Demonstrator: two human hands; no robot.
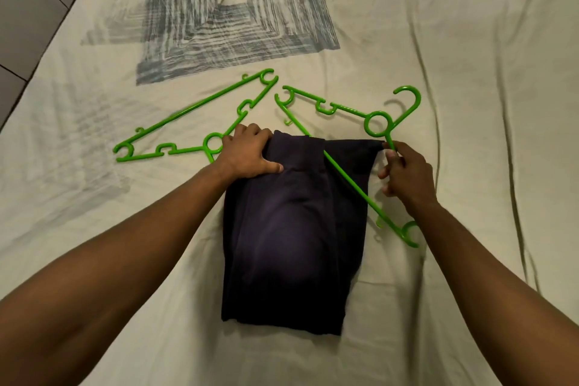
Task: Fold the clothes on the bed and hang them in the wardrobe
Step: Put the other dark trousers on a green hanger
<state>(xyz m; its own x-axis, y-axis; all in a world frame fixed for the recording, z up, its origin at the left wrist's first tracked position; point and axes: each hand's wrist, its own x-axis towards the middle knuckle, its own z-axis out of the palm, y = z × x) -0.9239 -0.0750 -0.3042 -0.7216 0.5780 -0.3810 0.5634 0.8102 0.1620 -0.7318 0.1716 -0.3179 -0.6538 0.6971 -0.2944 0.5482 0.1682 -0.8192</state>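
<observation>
A folded dark navy garment [288,244] lies on the bed in front of me. A green plastic hanger [351,185] lies across its upper right part, the bottom bar over the cloth and the hook at the far right. My left hand [247,153] grips the garment's top left corner. My right hand [407,175] pinches the top right corner of the cloth, right beside the hanger's arm. A second green hanger [194,119] lies flat on the sheet to the left, partly under my left hand.
The bed is covered by a cream sheet [470,56] with a grey-blue square pattern [232,9] at the far side. Grey floor tiles [28,9] show past the bed's left edge.
</observation>
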